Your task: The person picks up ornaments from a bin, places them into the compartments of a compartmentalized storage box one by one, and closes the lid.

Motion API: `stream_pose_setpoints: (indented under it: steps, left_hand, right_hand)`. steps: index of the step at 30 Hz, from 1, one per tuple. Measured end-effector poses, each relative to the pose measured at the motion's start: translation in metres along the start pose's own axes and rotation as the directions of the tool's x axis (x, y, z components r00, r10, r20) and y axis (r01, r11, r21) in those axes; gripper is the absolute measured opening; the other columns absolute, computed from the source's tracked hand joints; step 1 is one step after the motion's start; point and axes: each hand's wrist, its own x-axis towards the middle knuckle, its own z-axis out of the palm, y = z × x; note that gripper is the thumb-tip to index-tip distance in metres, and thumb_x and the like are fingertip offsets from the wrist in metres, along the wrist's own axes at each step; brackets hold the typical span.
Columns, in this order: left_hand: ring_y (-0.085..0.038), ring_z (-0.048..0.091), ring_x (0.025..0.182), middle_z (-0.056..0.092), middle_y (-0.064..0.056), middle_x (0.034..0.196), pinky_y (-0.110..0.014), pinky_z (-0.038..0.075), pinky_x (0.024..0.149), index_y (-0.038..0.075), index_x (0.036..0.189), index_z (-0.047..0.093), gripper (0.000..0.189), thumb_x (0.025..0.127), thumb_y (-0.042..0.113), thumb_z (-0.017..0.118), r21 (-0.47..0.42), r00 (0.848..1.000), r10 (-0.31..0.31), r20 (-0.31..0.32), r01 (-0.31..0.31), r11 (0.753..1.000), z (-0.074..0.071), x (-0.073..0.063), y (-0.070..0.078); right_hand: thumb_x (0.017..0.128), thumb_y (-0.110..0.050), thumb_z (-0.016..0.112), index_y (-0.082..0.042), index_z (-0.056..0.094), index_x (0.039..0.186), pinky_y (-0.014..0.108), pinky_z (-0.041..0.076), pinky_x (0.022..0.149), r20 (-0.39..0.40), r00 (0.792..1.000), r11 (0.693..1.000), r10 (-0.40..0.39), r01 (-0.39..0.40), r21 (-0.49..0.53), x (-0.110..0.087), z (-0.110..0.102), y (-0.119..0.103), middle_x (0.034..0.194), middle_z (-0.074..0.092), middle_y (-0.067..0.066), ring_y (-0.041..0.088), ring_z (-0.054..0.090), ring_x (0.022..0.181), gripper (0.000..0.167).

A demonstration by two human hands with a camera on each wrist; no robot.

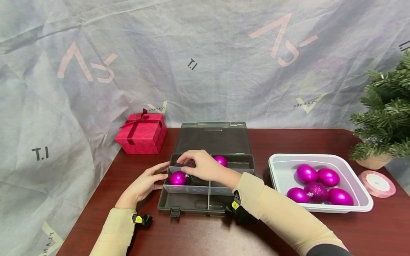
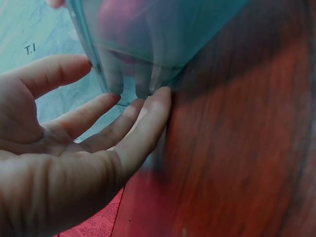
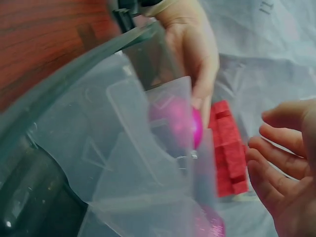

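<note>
A dark translucent compartment box [image 1: 184,201] lies on the table with its lid [image 1: 213,141] folded back. One shiny magenta bauble [image 1: 178,178] sits in its middle-left compartment, silver cap toward the right. Another magenta bauble [image 1: 220,161] shows in the back row, partly behind the right wrist. My left hand [image 1: 144,185] rests its fingertips along the box's left wall, fingers extended, as the left wrist view also shows. Over the left compartments hovers my right hand [image 1: 201,165], its fingers loosely bent; in the right wrist view this hand [image 3: 289,158] has nothing between thumb and fingers.
To the right, a white tray [image 1: 273,160] holds several magenta baubles, one of them glittery [image 1: 316,192]. A pink ribbon roll [image 1: 378,183] and a small potted fir tree [image 1: 387,113] stand beyond it. A red gift box [image 1: 142,133] is at the back left.
</note>
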Motion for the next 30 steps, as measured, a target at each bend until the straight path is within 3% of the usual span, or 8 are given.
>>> stream_pose_setpoints:
  steps: [8,14,19,30]
  left_hand:
    - [-0.03,0.051,0.126,0.037,-0.022,0.156,-0.057,0.046,0.103,0.008,0.159,0.035,0.06,0.103,0.009,0.057,0.016,1.0,0.001,-0.006,0.0,1.0,0.001,0.002,0.0]
    - [-0.033,0.046,0.13,0.035,-0.022,0.157,-0.058,0.045,0.104,0.007,0.159,0.034,0.061,0.102,0.008,0.057,0.017,1.0,0.007,-0.011,-0.007,1.0,0.001,0.001,0.001]
    - [-0.033,0.045,0.131,0.034,-0.022,0.158,-0.058,0.044,0.104,0.007,0.159,0.034,0.061,0.102,0.008,0.056,0.016,1.0,0.004,-0.01,-0.003,1.0,0.002,0.0,0.001]
    - [-0.036,0.042,0.134,0.031,-0.024,0.159,-0.058,0.043,0.104,0.003,0.16,0.03,0.064,0.102,0.009,0.057,0.02,1.0,0.011,0.002,-0.011,1.0,0.002,-0.002,0.002]
  right_hand:
    - [0.095,-0.008,0.071,-0.009,0.074,0.112,0.037,0.057,0.085,-0.14,0.99,0.996,-0.015,0.027,0.09,-0.028,-0.03,-0.01,0.105,0.073,0.0,0.008,0.066,0.096,0.017]
    - [0.095,-0.009,0.071,-0.011,0.073,0.114,0.034,0.057,0.078,-0.156,0.988,0.993,0.01,0.009,0.118,-0.058,-0.052,-0.02,0.102,0.073,-0.003,0.01,0.066,0.092,0.02]
    - [0.095,-0.01,0.072,-0.015,0.073,0.118,0.041,0.056,0.084,-0.161,0.986,0.993,0.04,-0.022,0.112,-0.086,-0.072,-0.023,0.108,0.072,-0.008,0.011,0.066,0.095,0.023]
    - [0.096,-0.005,0.07,-0.011,0.07,0.121,0.031,0.057,0.085,-0.217,0.974,0.996,0.057,-0.042,0.074,-0.138,-0.11,-0.009,0.113,0.072,-0.003,0.018,0.068,0.099,0.025]
